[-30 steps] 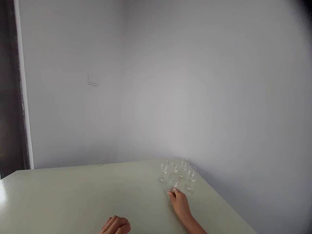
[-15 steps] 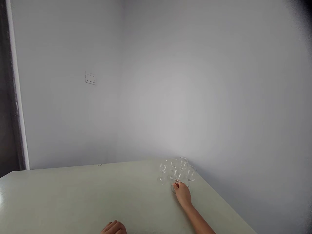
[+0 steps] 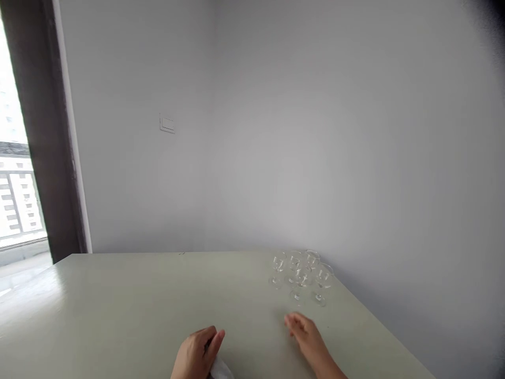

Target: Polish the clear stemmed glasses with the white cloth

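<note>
Several small clear stemmed glasses (image 3: 302,273) stand in a cluster at the far right corner of a pale green table (image 3: 138,300). My right hand (image 3: 303,331) hovers over the table a little in front of the nearest glass, fingers loosely curled, holding nothing. My left hand (image 3: 199,355) rests near the front edge, fingers curled over a white cloth (image 3: 220,369) that peeks out beneath it.
Grey walls meet in a corner behind the table, with a wall switch (image 3: 167,124) on the left wall. A dark door frame (image 3: 43,131) and a bright opening stand at the far left. The table's right edge runs close to the wall.
My right hand has let go of the glass it set among the cluster and drawn back toward me. My left hand has come further into view. The camera has turned slightly.
</note>
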The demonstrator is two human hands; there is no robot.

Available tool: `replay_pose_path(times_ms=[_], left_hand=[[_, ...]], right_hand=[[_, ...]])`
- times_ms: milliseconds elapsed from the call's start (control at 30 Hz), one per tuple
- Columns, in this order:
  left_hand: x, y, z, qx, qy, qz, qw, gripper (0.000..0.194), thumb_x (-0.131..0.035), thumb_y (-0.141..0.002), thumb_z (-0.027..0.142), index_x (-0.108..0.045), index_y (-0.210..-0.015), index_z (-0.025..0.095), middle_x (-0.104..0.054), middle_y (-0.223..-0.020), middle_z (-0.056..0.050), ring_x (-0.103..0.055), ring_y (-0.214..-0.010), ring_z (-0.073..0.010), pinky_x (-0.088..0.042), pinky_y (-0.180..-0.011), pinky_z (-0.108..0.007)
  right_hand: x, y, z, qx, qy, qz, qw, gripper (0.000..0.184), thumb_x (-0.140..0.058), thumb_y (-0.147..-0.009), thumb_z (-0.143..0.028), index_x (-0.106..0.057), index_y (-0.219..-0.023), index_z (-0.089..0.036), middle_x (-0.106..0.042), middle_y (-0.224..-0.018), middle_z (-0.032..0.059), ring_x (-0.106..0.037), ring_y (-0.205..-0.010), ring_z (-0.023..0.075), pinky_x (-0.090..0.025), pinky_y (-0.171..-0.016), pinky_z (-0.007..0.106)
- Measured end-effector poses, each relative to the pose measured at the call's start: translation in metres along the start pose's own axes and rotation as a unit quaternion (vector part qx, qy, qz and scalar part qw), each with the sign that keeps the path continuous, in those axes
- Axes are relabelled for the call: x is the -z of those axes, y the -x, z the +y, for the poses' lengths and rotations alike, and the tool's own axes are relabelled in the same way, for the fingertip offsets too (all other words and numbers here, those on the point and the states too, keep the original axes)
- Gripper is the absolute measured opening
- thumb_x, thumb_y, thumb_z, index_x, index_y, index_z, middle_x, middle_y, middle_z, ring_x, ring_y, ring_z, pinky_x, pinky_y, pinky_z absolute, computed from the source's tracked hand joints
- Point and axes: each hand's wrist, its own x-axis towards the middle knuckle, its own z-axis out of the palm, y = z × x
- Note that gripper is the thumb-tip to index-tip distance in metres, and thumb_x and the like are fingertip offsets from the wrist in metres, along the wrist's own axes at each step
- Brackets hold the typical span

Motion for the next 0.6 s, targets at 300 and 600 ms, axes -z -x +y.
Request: replay_pose_path(times_ms=[300, 600], left_hand=[[0.027, -0.004, 0.012, -0.023, 0.188, -0.084, 0.978, 0.041, -0.042, -0.076, 0.06, -0.047, -0.067, 0.02, -0.038, -0.059, 0.005, -0.034, -0.057, -0.0117, -0.024, -0.052, -0.023], [0.02, -0.004, 0.011, 0.16, 0.232, -0.092, 0.955, 0.016, -0.04, -0.073, 0.031, -0.051, -0.08, 0.021, -0.052, -0.062, 0.003, -0.053, -0.06, -0.0147, -0.038, -0.05, -0.022]], right_hand=[[-0.046, 0.037, -0.082, -0.021, -0.152, -0.13, 0.98, 0.011, -0.058, -0.063, -0.026, -0.049, -0.064, -0.02, -0.04, -0.053, -0.0071, -0.041, -0.051, 0.0108, -0.03, -0.05, 0.021], [-0.064, 0.032, -0.09, 0.316, 0.092, -0.04, 0.943, 0.012, -0.061, -0.068, -0.026, -0.061, -0.08, -0.023, -0.063, -0.078, 0.0028, -0.058, -0.075, 0.0215, -0.044, -0.069, 0.031]])
